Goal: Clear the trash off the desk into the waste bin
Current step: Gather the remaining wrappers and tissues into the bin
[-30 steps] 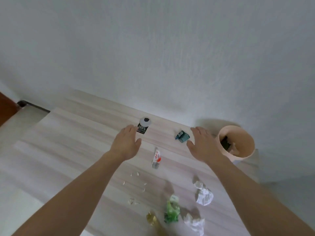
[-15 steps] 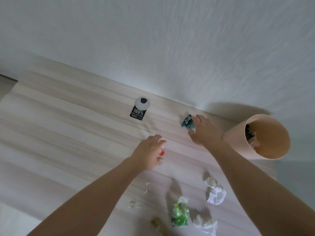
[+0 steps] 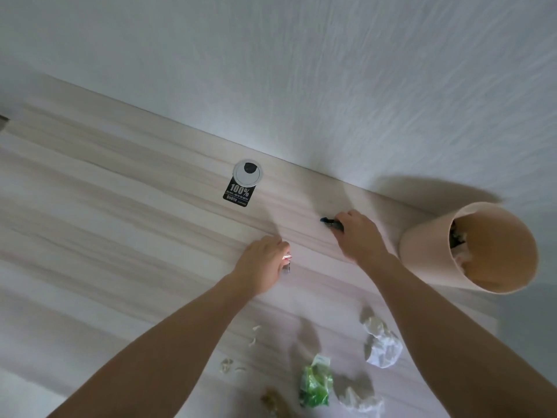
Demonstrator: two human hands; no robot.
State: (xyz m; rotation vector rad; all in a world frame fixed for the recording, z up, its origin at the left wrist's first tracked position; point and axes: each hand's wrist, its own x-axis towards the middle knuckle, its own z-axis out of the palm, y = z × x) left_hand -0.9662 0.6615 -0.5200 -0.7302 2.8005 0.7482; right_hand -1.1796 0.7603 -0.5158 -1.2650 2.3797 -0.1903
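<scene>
The left grip (image 3: 262, 263) pinches the small white-and-red foil sachet (image 3: 287, 258), the right grip (image 3: 358, 233) the crumpled dark-teal wrapper (image 3: 330, 221); both look light, crinkly and slippery, best pinched mid-body.

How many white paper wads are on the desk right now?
2. One wad lies beside the right forearm; the other sits at the bottom edge, right of the green wrapper. More may lie out of frame.

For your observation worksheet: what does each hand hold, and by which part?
Left hand pinches the red-and-white sachet, seemingly at its far end; right hand grips the teal wrapper by its right side.
</scene>
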